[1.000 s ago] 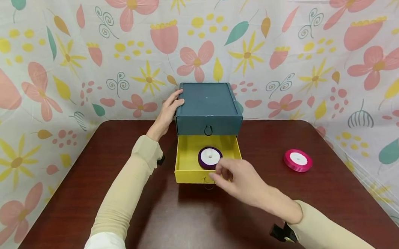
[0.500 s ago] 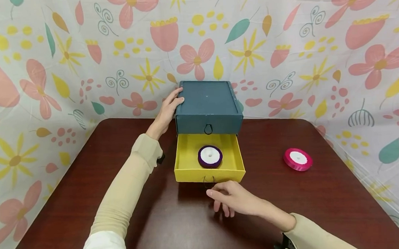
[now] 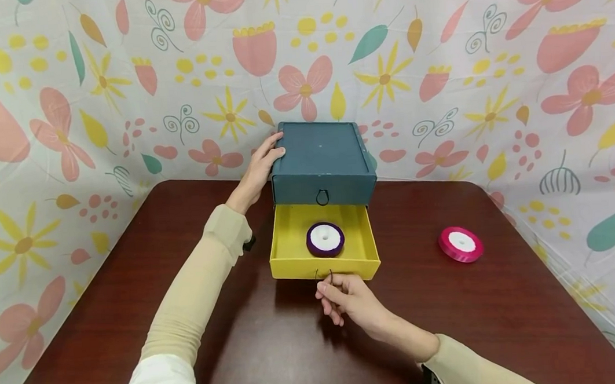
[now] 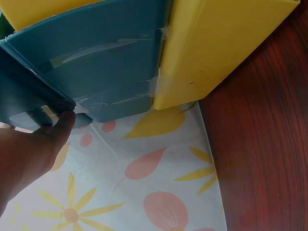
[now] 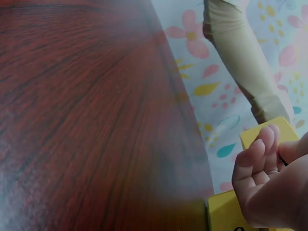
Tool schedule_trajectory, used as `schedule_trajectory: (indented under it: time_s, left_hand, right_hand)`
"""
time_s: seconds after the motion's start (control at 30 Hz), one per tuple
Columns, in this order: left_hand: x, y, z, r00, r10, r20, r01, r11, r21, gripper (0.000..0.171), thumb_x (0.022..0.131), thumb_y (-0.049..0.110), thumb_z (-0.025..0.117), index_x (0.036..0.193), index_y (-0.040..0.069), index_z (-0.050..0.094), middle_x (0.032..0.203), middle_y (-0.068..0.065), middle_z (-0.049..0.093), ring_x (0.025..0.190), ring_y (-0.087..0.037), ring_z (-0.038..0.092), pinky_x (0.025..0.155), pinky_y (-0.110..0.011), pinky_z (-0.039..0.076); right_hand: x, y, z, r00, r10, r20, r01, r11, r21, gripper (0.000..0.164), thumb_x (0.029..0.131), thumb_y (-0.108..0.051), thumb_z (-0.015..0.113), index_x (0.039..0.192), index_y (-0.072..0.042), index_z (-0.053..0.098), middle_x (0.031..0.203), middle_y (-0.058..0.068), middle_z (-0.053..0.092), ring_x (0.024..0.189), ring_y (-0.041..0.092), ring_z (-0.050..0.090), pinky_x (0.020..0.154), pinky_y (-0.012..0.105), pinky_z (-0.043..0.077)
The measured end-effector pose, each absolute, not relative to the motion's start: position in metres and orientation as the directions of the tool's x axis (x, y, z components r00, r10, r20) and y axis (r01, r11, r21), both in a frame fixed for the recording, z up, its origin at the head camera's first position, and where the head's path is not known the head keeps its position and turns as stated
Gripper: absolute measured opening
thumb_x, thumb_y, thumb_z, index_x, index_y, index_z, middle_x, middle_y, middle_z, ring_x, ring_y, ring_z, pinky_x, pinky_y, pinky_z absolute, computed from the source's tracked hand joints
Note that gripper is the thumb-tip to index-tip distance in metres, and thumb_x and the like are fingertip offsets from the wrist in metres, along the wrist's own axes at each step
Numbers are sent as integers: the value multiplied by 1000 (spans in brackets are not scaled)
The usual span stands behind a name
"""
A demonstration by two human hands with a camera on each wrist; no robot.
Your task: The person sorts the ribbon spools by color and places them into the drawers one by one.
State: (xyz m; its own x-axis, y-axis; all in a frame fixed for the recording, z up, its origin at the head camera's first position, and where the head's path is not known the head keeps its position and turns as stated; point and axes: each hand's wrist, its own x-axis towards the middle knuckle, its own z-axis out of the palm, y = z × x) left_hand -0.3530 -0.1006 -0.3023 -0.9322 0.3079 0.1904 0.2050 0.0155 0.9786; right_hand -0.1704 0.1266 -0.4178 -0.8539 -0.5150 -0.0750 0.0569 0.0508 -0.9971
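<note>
A two-tone drawer box stands at the back of the table, with a dark blue upper drawer (image 3: 294, 188) closed above a pulled-out yellow drawer (image 3: 290, 268). Inside the yellow drawer lies a purple ribbon spool (image 3: 325, 240) with a white centre. My right hand (image 3: 352, 300) pinches the thin black cord loop (image 3: 331, 276) on that drawer's front between thumb and forefinger. In the right wrist view the other fingers (image 5: 255, 163) curl loosely. My left hand (image 3: 258, 170) rests on the upper left edge of the blue casing (image 3: 319, 148), its fingers nearly straight.
On the right of the dark red wooden table (image 3: 419, 325) lies a pink ribbon spool (image 3: 461, 244). A flower-printed cloth (image 3: 425, 46) hangs right behind the table. Clear tape (image 4: 159, 86) shows on the box's side in the left wrist view.
My right hand has moved from over the drawer's front right down to the cord loop and pinches it. My left hand, the drawer and both spools have stayed in place.
</note>
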Motion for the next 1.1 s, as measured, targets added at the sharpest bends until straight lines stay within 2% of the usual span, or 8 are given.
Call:
schedule_trajectory:
  time_s: [0.2, 0.33, 0.57, 0.8, 1.1]
  left_hand:
    - [-353, -101, -301, -931, 310, 194, 211, 22, 977, 56, 103, 27, 41, 155, 19, 23, 164, -3, 9, 148, -25, 23, 117, -46, 26]
    - [-353, -101, -301, -932, 308, 191, 208, 21, 978, 55, 103, 27, 40, 155, 19, 24, 164, -2, 11, 146, -26, 26, 116, -46, 27]
    - [-352, -101, -301, -932, 307, 192, 207, 19, 978, 55, 103, 27, 40, 155, 20, 24, 164, -3, 11, 147, -26, 25, 117, -46, 27]
    - [-352, -101, -300, -931, 307, 196, 214, 27, 976, 56, 102, 26, 41, 155, 19, 24, 164, -4, 10, 149, -25, 20, 118, -45, 24]
    - [-352, -100, -302, -935, 301, 188, 205, 25, 978, 55, 102, 26, 41, 155, 19, 25, 164, -3, 11, 147, -26, 25, 117, -46, 26]
  right_hand:
    - [-171, 123, -415, -885, -463, -44, 20, 58, -998, 32, 101, -27, 51, 90, 3, 54, 62, -3, 55, 47, 7, 48, 46, 19, 42]
    - [-173, 122, -414, -890, -453, -48, 20, 65, -998, 28, 101, -26, 51, 89, -2, 55, 61, -3, 54, 46, 7, 48, 46, 19, 42]
    - [-178, 122, -414, -901, -432, -48, 17, 75, -997, 36, 101, -25, 51, 93, 10, 52, 60, -3, 54, 46, 7, 48, 46, 19, 41]
    - [-185, 120, -414, -911, -409, -53, 21, 82, -996, 35, 101, -24, 51, 93, 9, 53, 60, -1, 53, 46, 8, 47, 47, 19, 41]
    - [-198, 119, -414, -923, -381, -57, 23, 94, -995, 35, 100, -24, 53, 93, 10, 53, 60, -1, 53, 45, 8, 46, 46, 19, 42]
